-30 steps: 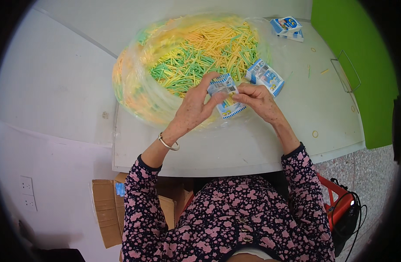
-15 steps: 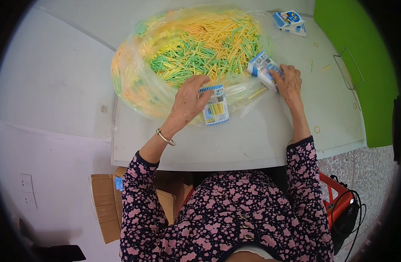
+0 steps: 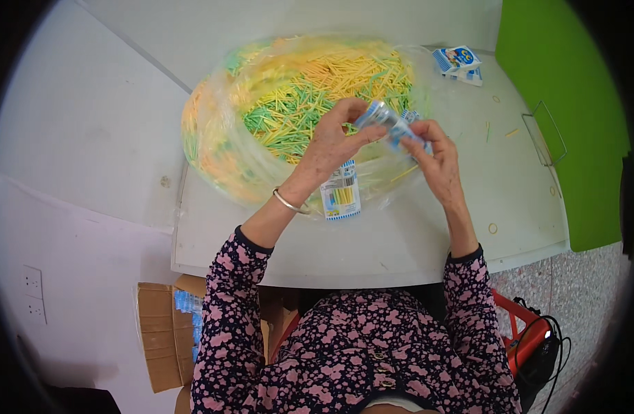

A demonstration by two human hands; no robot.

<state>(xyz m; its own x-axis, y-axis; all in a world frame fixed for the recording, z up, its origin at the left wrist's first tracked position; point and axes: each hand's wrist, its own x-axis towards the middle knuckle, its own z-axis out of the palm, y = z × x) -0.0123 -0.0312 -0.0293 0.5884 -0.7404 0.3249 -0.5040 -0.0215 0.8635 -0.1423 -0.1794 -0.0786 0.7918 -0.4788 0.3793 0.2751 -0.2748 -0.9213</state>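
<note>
Both hands are raised over the right front of a big clear plastic bag (image 3: 213,148) full of thin yellow, green and orange sticks (image 3: 289,114). Between them is a small blue-and-white packet (image 3: 394,129), tilted and blurred by motion. My left hand (image 3: 338,138) pinches its upper left end; my right hand (image 3: 434,155) grips its lower right end. Whether the packet has sticks inside I cannot tell. A second packet (image 3: 341,196) lies at the bag's front edge, below my left wrist, with yellowish sticks showing through its window.
Two stacked packets (image 3: 458,63) lie at the back right. Loose sticks (image 3: 488,131) and a rubber band (image 3: 493,228) are on the table's right side, by a green panel (image 3: 538,41) with a wire handle (image 3: 546,134). Below left stands a cardboard box (image 3: 158,338) with blue packets.
My left hand has left the packet at the bag's front and moved up and right. It now shares the packet that my right hand held, which has moved slightly left.
</note>
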